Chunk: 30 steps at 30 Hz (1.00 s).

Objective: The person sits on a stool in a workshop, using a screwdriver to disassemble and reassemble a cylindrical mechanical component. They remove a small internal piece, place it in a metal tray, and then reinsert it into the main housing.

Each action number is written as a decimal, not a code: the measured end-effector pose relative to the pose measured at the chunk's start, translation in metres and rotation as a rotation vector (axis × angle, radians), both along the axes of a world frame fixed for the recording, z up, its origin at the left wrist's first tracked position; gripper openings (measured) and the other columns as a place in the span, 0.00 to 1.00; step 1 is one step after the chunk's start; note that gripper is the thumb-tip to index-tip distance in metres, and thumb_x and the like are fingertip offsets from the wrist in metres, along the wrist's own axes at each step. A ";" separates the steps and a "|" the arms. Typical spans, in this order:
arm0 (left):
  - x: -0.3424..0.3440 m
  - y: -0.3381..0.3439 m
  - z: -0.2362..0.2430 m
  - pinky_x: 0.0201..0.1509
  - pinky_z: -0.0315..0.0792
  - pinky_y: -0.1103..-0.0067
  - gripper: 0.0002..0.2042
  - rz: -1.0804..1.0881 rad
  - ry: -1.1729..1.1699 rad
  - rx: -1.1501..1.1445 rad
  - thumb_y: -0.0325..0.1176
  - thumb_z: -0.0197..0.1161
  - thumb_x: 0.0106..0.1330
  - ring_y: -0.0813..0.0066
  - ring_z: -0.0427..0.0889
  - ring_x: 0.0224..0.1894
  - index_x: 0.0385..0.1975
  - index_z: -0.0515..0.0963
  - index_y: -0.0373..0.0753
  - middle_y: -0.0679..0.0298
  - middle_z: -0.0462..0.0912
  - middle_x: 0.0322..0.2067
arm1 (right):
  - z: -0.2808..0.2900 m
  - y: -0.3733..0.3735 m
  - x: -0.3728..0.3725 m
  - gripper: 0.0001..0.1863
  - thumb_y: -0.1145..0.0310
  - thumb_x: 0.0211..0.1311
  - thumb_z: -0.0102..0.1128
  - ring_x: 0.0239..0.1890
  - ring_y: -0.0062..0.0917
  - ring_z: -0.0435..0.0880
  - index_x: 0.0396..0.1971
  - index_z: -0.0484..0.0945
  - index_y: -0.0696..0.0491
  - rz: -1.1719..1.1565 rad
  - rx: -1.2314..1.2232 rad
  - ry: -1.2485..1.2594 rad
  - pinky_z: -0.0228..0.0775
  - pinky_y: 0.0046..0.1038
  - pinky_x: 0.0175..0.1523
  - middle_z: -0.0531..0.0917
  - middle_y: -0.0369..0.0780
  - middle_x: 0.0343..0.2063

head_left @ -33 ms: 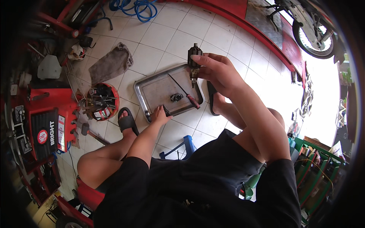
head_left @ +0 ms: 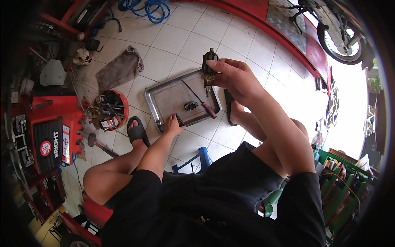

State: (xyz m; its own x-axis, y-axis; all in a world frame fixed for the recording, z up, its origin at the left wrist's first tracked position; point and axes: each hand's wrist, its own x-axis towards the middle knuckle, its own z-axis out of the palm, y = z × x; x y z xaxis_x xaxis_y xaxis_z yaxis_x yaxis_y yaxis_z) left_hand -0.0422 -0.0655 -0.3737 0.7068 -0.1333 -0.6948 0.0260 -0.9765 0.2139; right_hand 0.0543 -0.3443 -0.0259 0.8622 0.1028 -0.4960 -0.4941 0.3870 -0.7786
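Observation:
My right hand point(head_left: 236, 78) is raised above the far right part of a metal tray point(head_left: 153, 108). Its thumb and fingers pinch a motor armature point(head_left: 210, 68), upright, with a dark slotted body, a brass-coloured lower section and a thin shaft end pointing down. At the tray's near rim, my left hand point(head_left: 172, 125) is closed at a small dark piece point(head_left: 180, 120), whose kind I cannot make out. In the tray lie a screwdriver point(head_left: 209, 110) with a red and black handle and a small dark metal part point(head_left: 191, 106).
Left of the tray stand a red tub of tools point(head_left: 125, 108) and a red machine point(head_left: 78, 111); a hammer point(head_left: 98, 144) and a grey rag point(head_left: 121, 68) lie nearby. A blue stand point(head_left: 203, 158) is close to me. Blue hose point(head_left: 152, 10) and a motorcycle wheel point(head_left: 339, 43) are farther off.
The armature has turned slightly between my right fingers, its lower end shifting a little to the left. My left hand keeps its place at the tray rim.

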 end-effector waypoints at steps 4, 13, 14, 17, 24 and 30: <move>0.017 -0.001 -0.005 0.74 0.65 0.63 0.49 -0.089 0.045 0.029 0.59 0.80 0.49 0.56 0.66 0.72 0.68 0.67 0.37 0.55 0.69 0.68 | -0.017 -0.003 0.005 0.24 0.62 0.67 0.68 0.47 0.32 0.85 0.53 0.78 0.66 0.005 -0.110 0.136 0.74 0.33 0.61 0.84 0.46 0.46; 0.028 -0.010 0.021 0.64 0.74 0.69 0.37 0.103 0.022 -0.473 0.50 0.84 0.49 0.61 0.80 0.58 0.54 0.77 0.34 0.55 0.82 0.55 | -0.012 0.000 0.008 0.25 0.59 0.66 0.69 0.34 0.23 0.82 0.52 0.80 0.66 0.124 -0.159 0.204 0.77 0.27 0.38 0.83 0.41 0.38; 0.035 -0.017 0.045 0.61 0.76 0.71 0.34 0.159 0.097 -0.617 0.47 0.84 0.51 0.64 0.83 0.55 0.53 0.78 0.34 0.57 0.83 0.52 | -0.005 0.001 0.005 0.25 0.58 0.67 0.68 0.33 0.22 0.81 0.51 0.81 0.65 0.132 -0.163 0.208 0.77 0.27 0.37 0.83 0.40 0.37; 0.050 -0.033 0.123 0.59 0.76 0.76 0.28 0.435 0.354 -1.147 0.36 0.83 0.55 0.72 0.83 0.51 0.53 0.77 0.35 0.64 0.84 0.49 | -0.011 -0.006 0.004 0.26 0.55 0.67 0.68 0.33 0.21 0.81 0.52 0.81 0.64 0.304 -0.210 0.152 0.75 0.25 0.36 0.82 0.39 0.36; 0.051 0.002 0.318 0.60 0.76 0.75 0.35 0.079 0.007 -1.097 0.33 0.84 0.53 0.74 0.82 0.53 0.59 0.71 0.35 0.62 0.84 0.49 | 0.027 0.009 -0.020 0.21 0.61 0.55 0.78 0.35 0.27 0.87 0.42 0.86 0.62 0.548 -0.690 -0.504 0.78 0.27 0.42 0.88 0.43 0.33; 0.009 0.017 0.367 0.48 0.78 0.77 0.32 0.083 -0.274 -0.916 0.34 0.85 0.47 0.75 0.86 0.40 0.53 0.76 0.34 0.61 0.87 0.37 | 0.076 0.043 -0.062 0.19 0.70 0.45 0.80 0.36 0.36 0.88 0.39 0.87 0.59 0.620 -0.823 -0.933 0.80 0.33 0.45 0.87 0.45 0.33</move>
